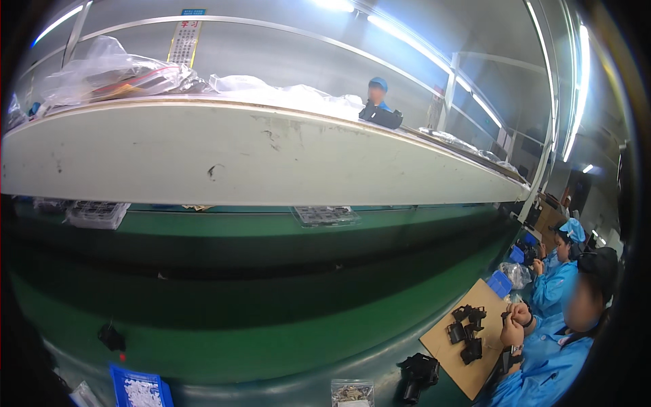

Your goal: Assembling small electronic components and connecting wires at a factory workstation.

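Note:
Neither of my hands shows in the head view. Along the lower edge, a blue bin point(116, 375) holds several small white parts. A clear plastic bag point(352, 391) of small metal-coloured pieces lies at the bottom centre. To its right is a black moulded part point(418, 373) with a grip-like shape. Farther left, a small black piece point(110, 337) with a red tip rests on the green surface point(258, 298).
A pale shelf point(271, 152) spans above, bearing plastic bags point(122, 71). Clear trays point(325, 216) lie below it. At right, a co-worker's hands point(517, 325) hold a dark piece over a brown board point(441, 332) with black parts. Another blue-clothed worker point(555, 278) sits beyond.

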